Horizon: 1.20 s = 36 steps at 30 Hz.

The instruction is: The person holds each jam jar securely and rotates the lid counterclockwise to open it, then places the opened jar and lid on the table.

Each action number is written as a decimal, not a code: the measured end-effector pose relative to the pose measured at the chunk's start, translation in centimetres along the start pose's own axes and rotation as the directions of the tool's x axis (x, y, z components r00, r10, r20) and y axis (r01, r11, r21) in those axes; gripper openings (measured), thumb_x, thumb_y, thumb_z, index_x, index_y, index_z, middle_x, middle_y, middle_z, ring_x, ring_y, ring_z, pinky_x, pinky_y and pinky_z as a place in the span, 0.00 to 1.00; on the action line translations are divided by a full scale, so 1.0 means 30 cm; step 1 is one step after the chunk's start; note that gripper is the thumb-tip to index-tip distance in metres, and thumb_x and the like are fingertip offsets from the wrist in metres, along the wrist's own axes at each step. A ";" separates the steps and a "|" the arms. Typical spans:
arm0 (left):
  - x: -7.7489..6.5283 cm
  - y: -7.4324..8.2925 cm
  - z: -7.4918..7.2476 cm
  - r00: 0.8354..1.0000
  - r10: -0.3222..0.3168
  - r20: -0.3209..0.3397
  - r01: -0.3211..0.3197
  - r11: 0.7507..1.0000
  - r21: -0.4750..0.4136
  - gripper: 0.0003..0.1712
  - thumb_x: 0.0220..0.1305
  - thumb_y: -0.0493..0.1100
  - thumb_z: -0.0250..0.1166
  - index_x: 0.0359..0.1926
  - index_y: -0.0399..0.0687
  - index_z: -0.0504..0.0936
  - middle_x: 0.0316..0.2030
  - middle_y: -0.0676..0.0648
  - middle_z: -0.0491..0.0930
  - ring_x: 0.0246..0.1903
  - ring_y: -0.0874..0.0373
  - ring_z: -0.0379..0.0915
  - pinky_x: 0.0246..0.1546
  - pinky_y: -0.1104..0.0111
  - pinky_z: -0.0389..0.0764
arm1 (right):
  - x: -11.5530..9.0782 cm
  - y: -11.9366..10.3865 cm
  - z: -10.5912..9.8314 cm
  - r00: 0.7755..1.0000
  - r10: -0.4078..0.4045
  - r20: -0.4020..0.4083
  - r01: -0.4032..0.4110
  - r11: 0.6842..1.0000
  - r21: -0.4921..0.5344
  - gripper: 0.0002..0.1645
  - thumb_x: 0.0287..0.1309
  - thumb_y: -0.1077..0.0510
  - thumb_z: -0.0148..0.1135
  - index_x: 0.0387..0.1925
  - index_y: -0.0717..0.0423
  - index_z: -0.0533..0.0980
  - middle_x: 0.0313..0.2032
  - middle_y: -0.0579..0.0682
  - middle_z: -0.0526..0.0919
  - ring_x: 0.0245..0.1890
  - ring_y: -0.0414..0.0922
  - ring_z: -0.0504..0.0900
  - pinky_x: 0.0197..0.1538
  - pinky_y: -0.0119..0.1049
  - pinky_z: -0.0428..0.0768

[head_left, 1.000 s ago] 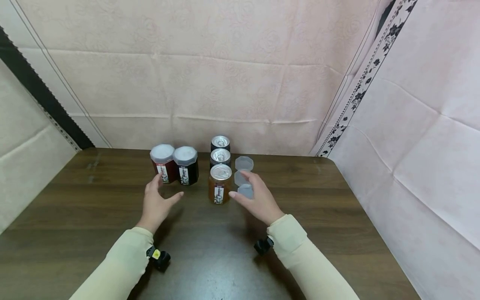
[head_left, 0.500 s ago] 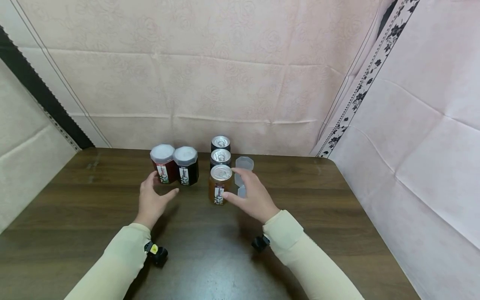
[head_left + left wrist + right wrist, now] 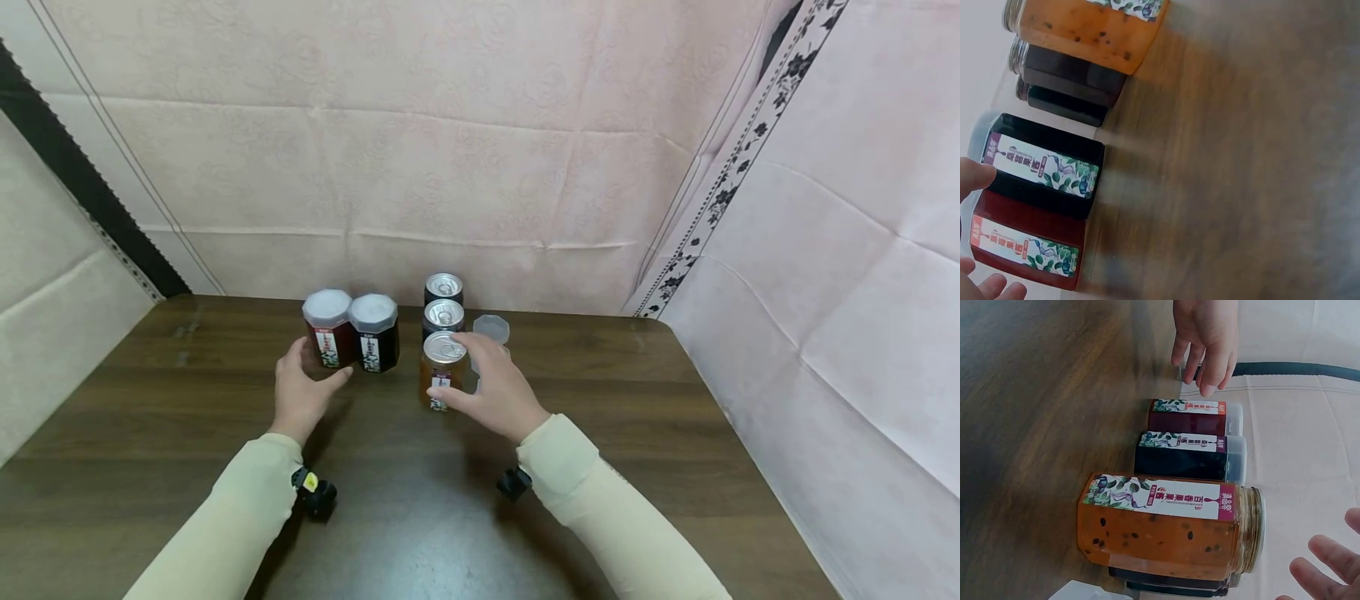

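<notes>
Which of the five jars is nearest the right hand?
The orange jar, front of the silver-lidded row, with the right hand beside it. Its orange contents set it apart from the red jar and the three dark jars.

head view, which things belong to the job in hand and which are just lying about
Likely in the job:
amber jar, with the right hand at it
red jar, with the left hand beside it

Seemingly lying about, neither hand at them:
dark capped jar
two silver-topped dark jars behind the amber one
loose clear lids, partly hidden
</notes>
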State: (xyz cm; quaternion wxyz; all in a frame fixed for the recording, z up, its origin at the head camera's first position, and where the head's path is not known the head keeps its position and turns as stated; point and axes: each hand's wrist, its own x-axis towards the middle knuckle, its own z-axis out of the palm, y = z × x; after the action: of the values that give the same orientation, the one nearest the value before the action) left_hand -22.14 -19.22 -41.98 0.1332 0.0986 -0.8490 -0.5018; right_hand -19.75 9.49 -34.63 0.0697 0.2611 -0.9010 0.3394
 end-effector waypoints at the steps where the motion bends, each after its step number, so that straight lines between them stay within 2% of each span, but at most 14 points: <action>1: 0.004 0.001 -0.001 1.000 -0.006 -0.001 0.006 1.000 -0.002 0.51 0.57 0.46 0.70 0.73 0.37 0.50 0.65 0.30 0.57 0.64 0.37 0.53 0.64 0.45 0.59 | 0.003 -0.001 0.001 1.000 -0.003 0.000 0.003 1.000 -0.005 0.46 0.53 0.38 0.67 0.68 0.52 0.63 0.65 0.48 0.67 0.66 0.46 0.64 0.66 0.45 0.66; 9: 0.041 -0.004 -0.009 1.000 -0.021 -0.001 0.021 1.000 0.003 0.52 0.57 0.46 0.70 0.73 0.35 0.49 0.65 0.29 0.56 0.65 0.37 0.53 0.64 0.45 0.60 | 0.025 -0.024 0.010 1.000 -0.015 0.024 0.013 0.999 0.053 0.45 0.53 0.38 0.67 0.67 0.53 0.64 0.64 0.48 0.67 0.64 0.45 0.65 0.65 0.46 0.67; 22: 0.089 -0.004 -0.012 0.999 -0.045 0.012 0.045 0.999 -0.016 0.53 0.57 0.47 0.70 0.74 0.37 0.47 0.68 0.30 0.53 0.67 0.37 0.49 0.66 0.46 0.58 | 0.059 -0.056 0.024 0.998 0.030 0.063 -0.034 0.998 0.060 0.47 0.53 0.33 0.64 0.70 0.47 0.61 0.68 0.46 0.63 0.68 0.44 0.61 0.66 0.46 0.65; 30: 0.117 -0.029 -0.002 0.998 -0.057 0.024 0.058 0.998 -0.037 0.54 0.58 0.48 0.69 0.74 0.38 0.45 0.69 0.30 0.51 0.67 0.37 0.49 0.66 0.45 0.57 | 0.077 -0.055 0.031 0.996 0.048 0.076 -0.052 0.997 0.056 0.48 0.53 0.31 0.63 0.70 0.44 0.60 0.68 0.45 0.62 0.66 0.43 0.62 0.65 0.45 0.67; 36: 0.137 -0.035 -0.002 0.998 -0.066 0.022 0.067 0.997 -0.032 0.55 0.57 0.46 0.70 0.74 0.37 0.44 0.69 0.30 0.52 0.68 0.37 0.49 0.66 0.46 0.57 | 0.095 -0.063 0.037 0.997 0.031 0.074 -0.036 0.997 0.061 0.48 0.52 0.32 0.64 0.69 0.46 0.61 0.68 0.45 0.64 0.66 0.43 0.63 0.65 0.44 0.68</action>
State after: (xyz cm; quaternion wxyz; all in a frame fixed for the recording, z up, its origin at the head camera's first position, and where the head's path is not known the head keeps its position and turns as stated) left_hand -25.98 -21.01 -42.34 0.1092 0.1196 -0.8383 -0.5206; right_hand -21.15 6.38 -33.53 0.0228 0.2602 -0.8961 0.3588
